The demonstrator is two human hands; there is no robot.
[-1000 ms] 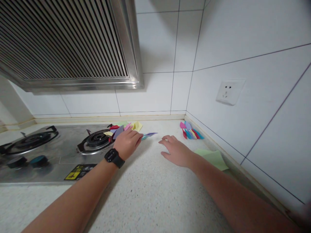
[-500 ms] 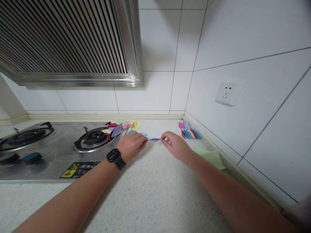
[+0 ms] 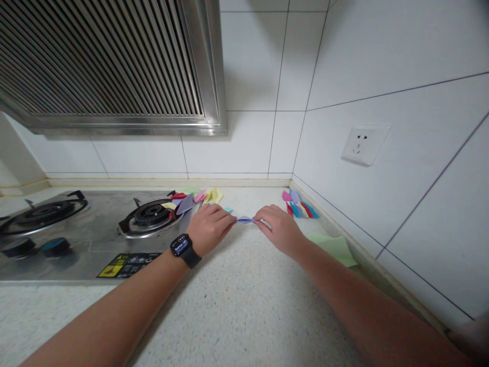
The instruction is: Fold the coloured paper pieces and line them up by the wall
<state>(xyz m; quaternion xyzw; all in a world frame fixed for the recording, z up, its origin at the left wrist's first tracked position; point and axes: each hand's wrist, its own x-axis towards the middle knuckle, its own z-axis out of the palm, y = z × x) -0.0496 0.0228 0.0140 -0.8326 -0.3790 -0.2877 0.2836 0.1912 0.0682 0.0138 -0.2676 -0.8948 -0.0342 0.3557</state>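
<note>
A small folded piece of purple paper (image 3: 245, 220) is stretched level between my two hands, just above the speckled counter (image 3: 237, 295). My left hand (image 3: 211, 227), with a black watch (image 3: 184, 248) on its wrist, pinches the paper's left end. The other end is pinched between the thumb and fingertips of my right hand (image 3: 278, 228). Folded coloured papers (image 3: 300, 205) lie in a heap beyond my right hand, near the wall corner. More papers, among them a yellow one (image 3: 214, 195) and a purple one (image 3: 185, 204), lie behind my left hand, partly over the stove's edge.
A gas stove (image 3: 87, 244) with a raised burner (image 3: 151, 214) is set into the counter on the left. Above it hangs a metal range hood (image 3: 114, 66). Partly under my right forearm lies a green sheet (image 3: 336, 248). The tiled right wall holds a socket (image 3: 362, 145).
Both hands keep their pinch on the purple paper. They have shifted very slightly, and the view has moved a little. The watch face is now lit more brightly.
</note>
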